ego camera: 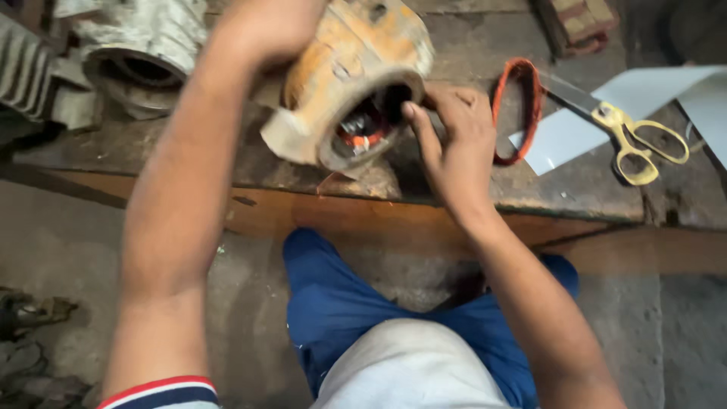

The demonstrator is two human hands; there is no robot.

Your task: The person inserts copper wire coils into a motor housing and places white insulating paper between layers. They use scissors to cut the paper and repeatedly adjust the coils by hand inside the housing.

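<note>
Left hand gripped the orange motor housing from above; right hand lay unclenched, fingertips at its open mouth, scissors well right.

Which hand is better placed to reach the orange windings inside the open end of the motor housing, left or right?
Probably the right hand: its fingers already rest on the rim of the orange motor housing, beside the windings. The left hand grips the housing's top, steadying it.
</note>
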